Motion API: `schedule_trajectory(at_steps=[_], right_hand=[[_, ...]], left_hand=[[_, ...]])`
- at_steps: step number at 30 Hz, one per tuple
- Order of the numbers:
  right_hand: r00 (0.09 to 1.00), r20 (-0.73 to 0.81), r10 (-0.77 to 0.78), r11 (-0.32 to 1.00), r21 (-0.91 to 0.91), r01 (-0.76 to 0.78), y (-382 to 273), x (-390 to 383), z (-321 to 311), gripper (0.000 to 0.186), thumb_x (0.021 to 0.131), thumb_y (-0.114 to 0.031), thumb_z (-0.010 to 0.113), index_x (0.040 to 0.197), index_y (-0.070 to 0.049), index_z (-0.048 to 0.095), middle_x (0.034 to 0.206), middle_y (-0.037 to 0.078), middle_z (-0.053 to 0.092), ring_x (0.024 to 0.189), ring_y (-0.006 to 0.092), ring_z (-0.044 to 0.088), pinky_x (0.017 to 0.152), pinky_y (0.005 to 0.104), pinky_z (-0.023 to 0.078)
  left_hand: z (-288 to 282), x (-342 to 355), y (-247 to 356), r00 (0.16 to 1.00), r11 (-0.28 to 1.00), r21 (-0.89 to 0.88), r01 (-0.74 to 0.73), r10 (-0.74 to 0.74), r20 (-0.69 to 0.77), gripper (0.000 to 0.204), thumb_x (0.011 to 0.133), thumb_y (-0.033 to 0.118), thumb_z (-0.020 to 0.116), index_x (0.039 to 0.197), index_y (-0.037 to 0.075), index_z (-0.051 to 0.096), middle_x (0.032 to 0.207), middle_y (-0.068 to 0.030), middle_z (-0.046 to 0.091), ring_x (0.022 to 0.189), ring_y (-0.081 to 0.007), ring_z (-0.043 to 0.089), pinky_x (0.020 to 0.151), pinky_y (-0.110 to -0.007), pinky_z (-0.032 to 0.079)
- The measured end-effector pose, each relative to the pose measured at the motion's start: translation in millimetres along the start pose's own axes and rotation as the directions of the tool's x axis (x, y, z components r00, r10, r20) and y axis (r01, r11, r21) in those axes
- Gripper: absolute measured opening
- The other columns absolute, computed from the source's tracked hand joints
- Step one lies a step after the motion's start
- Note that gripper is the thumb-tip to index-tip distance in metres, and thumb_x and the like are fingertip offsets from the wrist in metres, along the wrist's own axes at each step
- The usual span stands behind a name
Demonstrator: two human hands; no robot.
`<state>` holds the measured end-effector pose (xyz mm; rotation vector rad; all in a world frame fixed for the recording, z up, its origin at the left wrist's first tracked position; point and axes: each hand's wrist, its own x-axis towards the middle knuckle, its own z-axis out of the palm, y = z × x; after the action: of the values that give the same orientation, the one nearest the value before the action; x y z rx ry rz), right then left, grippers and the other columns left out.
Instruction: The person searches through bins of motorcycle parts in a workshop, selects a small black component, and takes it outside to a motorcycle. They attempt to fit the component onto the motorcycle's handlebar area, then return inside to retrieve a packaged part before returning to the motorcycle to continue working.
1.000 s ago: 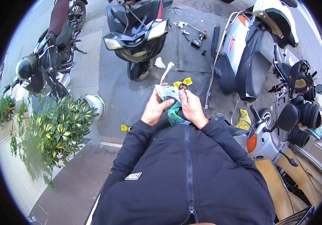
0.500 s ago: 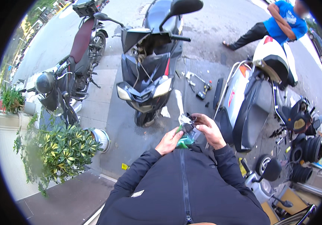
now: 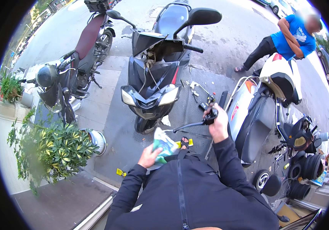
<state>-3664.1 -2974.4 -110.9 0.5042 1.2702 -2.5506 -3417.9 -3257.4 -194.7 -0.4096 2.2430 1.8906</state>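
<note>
My right hand (image 3: 219, 123) is closed round the black body of a brake lever (image 3: 191, 125), whose long blade points left. A green and white plastic bag (image 3: 164, 143) is gripped by my left hand (image 3: 148, 156), low in front of my jacket. The lever's tip ends just above the bag, apart from it. Ahead stands a black scooter (image 3: 149, 100) with its front cover off and wires showing at the steering column. Several loose parts, among them a metal and black control piece (image 3: 204, 105), lie on the ground to its right.
A white and black scooter (image 3: 254, 122) stands close on my right, with tyres (image 3: 313, 163) beyond. On the left are a dark motorcycle (image 3: 82, 57) and a potted plant (image 3: 57, 149). A person in a blue shirt (image 3: 292, 36) stands at the far right, arms crossed.
My hands have parted. The right moved up with the brake lever, now out of the bag; the left moved down and left, still holding the bag.
</note>
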Motion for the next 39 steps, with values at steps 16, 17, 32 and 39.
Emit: schedule_trajectory(at_steps=[16, 17, 32, 39], right_hand=[[0.946, 0.163, 0.280, 0.960, -0.055, -0.275, 33, -104, 118, 0.034, 0.112, -0.032, 0.060, 0.117, 0.000, 0.069, 0.096, 0.010, 0.069, 0.090, 0.0243, 0.070, 0.089, 0.0491, 0.060], [0.940, 0.154, 0.304, 0.953, -0.061, -0.298, 36, -109, 121, 0.034, 0.112, -0.030, 0.058, 0.119, 0.001, 0.068, 0.101, 0.012, 0.069, 0.094, 0.0253, 0.070, 0.091, 0.0485, 0.059], [0.976, 0.207, -0.064, 0.921, -0.364, 0.137, 23, -159, 87, 0.023, 0.109, -0.013, 0.062, 0.124, 0.002, 0.069, 0.108, 0.011, 0.076, 0.095, 0.0154, 0.070, 0.086, 0.0300, 0.055], [0.939, 0.259, -0.228, 0.774, -0.537, 0.336, 28, -160, 93, 0.022, 0.108, -0.017, 0.068, 0.116, 0.004, 0.068, 0.097, 0.005, 0.074, 0.089, 0.0104, 0.068, 0.082, 0.0261, 0.053]], left_hand=[[-36, -6, 154, 0.820, 0.781, 0.395, -0.484, 0.562, -0.106, 0.072, 0.092, 0.021, 0.082, 0.151, -0.004, 0.049, 0.145, -0.0252, 0.059, 0.136, -0.0375, 0.059, 0.113, -0.044, 0.048], [-25, -1, 168, 0.793, 0.726, 0.388, -0.568, 0.610, 0.019, 0.079, 0.089, 0.019, 0.084, 0.154, -0.005, 0.045, 0.146, -0.0259, 0.057, 0.138, -0.0372, 0.056, 0.113, -0.044, 0.048], [-4, 18, 158, 0.930, 0.357, -0.889, 0.286, 0.120, 0.347, 0.068, 0.095, 0.001, 0.044, 0.162, 0.004, 0.038, 0.137, -0.0193, 0.063, 0.099, -0.0259, 0.066, 0.091, -0.046, 0.053], [-1, 15, 154, 0.900, 0.275, -0.892, 0.358, 0.152, 0.409, 0.069, 0.094, -0.001, 0.043, 0.162, 0.004, 0.035, 0.150, -0.0223, 0.058, 0.109, -0.0310, 0.069, 0.097, -0.048, 0.054]])
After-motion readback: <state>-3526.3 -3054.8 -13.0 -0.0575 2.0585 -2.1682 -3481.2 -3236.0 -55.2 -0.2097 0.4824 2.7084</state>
